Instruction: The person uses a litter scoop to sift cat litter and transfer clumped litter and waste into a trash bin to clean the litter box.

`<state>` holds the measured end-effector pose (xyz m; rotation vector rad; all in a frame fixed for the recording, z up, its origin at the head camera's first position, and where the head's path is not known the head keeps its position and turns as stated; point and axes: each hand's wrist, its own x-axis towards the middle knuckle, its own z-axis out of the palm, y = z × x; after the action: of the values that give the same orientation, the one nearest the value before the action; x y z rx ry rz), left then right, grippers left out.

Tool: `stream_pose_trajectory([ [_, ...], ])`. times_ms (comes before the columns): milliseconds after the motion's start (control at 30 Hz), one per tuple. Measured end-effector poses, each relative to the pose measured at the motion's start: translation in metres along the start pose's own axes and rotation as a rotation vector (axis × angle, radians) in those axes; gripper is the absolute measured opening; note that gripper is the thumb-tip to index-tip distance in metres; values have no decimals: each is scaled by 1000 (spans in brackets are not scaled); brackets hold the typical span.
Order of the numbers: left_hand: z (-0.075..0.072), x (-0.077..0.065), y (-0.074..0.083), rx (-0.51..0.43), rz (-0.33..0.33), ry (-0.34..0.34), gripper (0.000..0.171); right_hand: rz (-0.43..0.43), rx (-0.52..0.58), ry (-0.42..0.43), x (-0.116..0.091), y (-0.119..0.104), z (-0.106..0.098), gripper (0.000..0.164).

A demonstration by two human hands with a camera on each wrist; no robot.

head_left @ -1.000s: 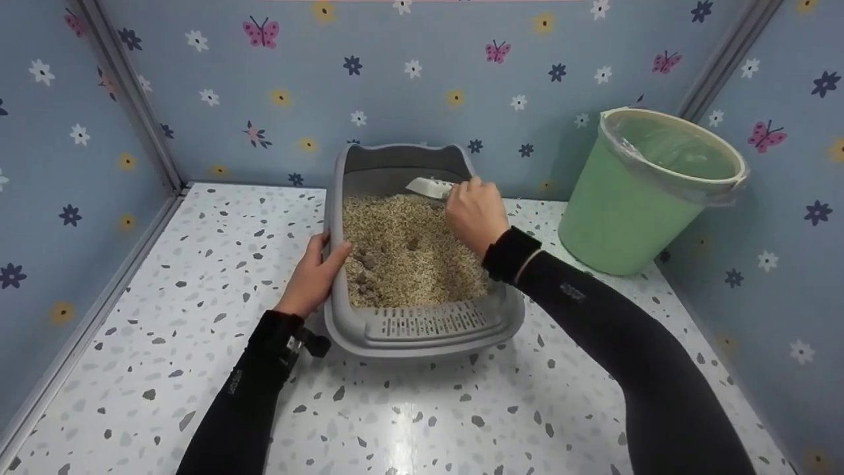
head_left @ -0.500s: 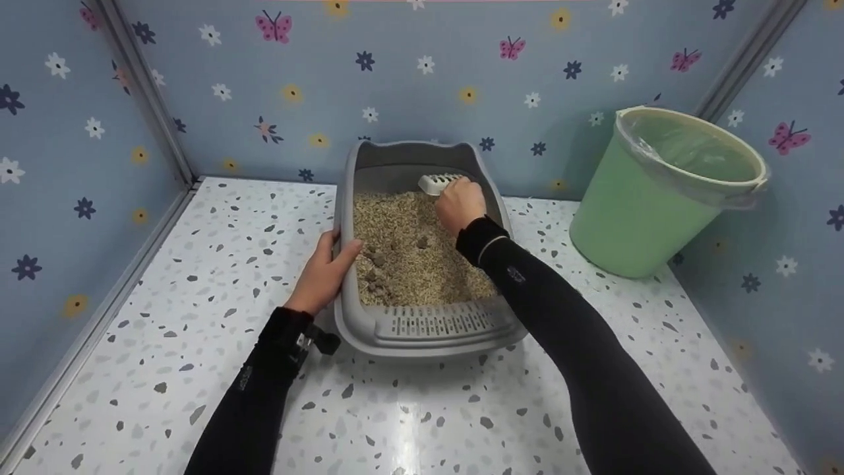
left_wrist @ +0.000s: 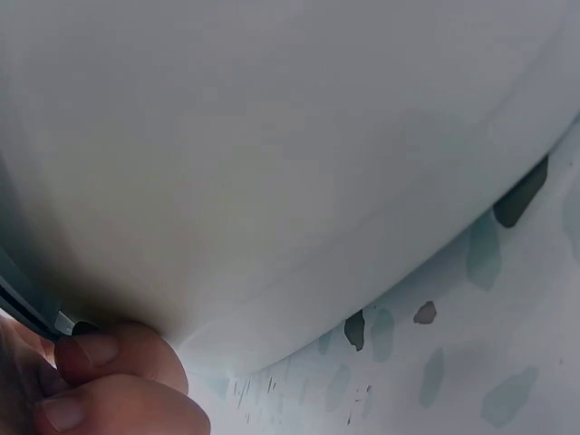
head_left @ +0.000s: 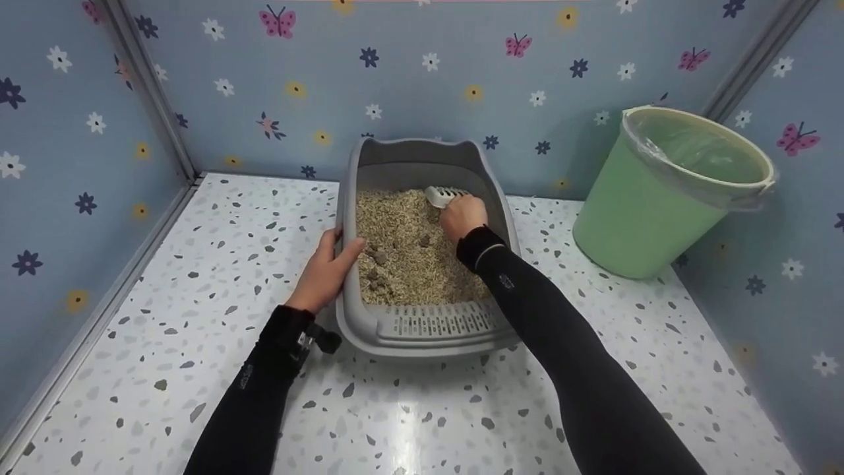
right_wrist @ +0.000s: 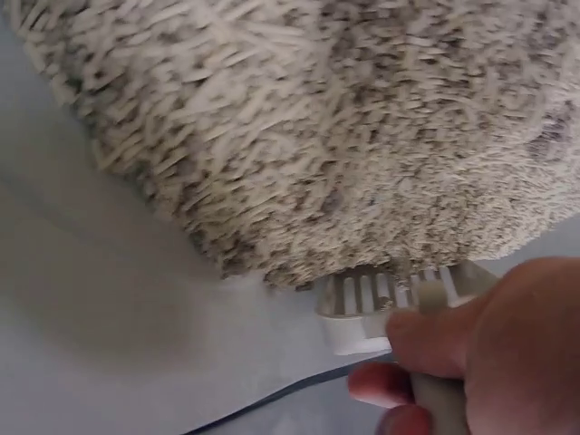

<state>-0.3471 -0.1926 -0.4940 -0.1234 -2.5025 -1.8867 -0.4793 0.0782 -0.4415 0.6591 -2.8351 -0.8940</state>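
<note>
A grey litter box filled with pellet litter stands on the speckled surface. My left hand grips its left rim, thumb over the top; in the left wrist view, curled fingers show beneath the rim beside the outer wall. My right hand holds a slotted white litter scoop by its handle over the back right of the box. In the right wrist view, the scoop's slotted head meets the edge of the litter by the wall. Dark clumps lie in the litter at the left.
A green bin lined with a clear plastic bag stands at the right, near the back corner. A blue wall with flowers and butterflies rises directly behind the litter box. Side walls close off left and right.
My right hand has moved the scoop slightly right and then down to the litter, its slots turned into view. The left hand keeps its grip on the rim. The head view has shifted slightly.
</note>
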Motion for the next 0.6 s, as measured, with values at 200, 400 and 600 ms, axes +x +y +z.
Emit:
stream_pose_trajectory([
  [200, 2, 1, 1, 8, 10, -20, 96, -52, 121, 24, -16, 8, -2, 52],
  [400, 1, 3, 1, -6, 12, 0, 87, -132, 267, 16, -40, 16, -27, 37],
  [600, 0, 3, 0, -12, 5, -13, 92, -239, 281, -78, -66, 16, -64, 25],
])
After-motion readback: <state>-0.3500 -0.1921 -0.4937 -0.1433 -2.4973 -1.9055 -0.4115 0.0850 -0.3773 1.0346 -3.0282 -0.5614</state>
